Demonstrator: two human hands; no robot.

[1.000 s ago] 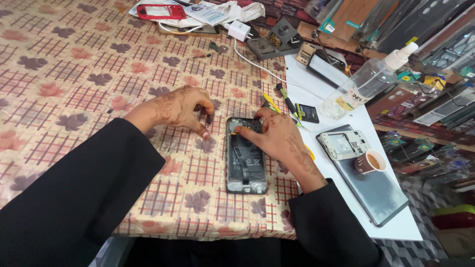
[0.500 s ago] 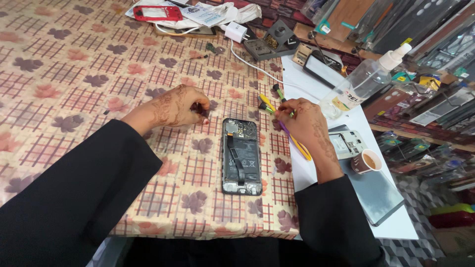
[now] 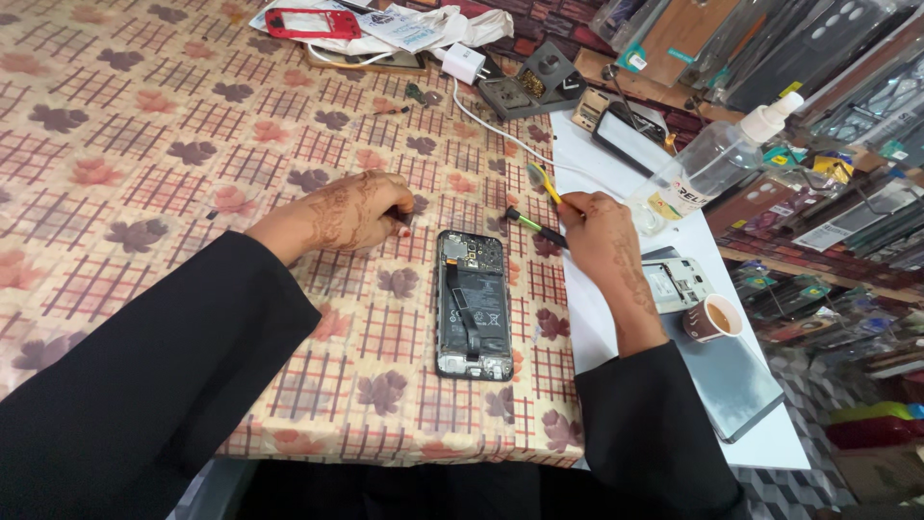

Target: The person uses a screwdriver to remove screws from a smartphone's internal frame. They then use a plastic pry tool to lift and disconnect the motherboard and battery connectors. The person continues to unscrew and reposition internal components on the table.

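Note:
An opened phone (image 3: 474,303) lies back-up on the checked tablecloth (image 3: 192,144), with its battery and boards showing. My left hand (image 3: 356,210) rests on the cloth just left of the phone's top, its fingers curled in with nothing seen in them. My right hand (image 3: 602,236) is up and right of the phone, and its fingertips pinch the end of a yellow-handled tool (image 3: 542,183). A green and black screwdriver (image 3: 531,225) lies against the thumb side of that hand.
A white board (image 3: 616,318) on the right carries a phone frame (image 3: 679,284), a small cup of tea (image 3: 714,318), a grey panel (image 3: 731,380) and a clear bottle (image 3: 717,159). A red phone frame (image 3: 310,22), papers, a charger (image 3: 466,63) and its cable lie at the back.
My right hand left the phone and moved up and right to the tools. My left hand stayed beside the phone's top.

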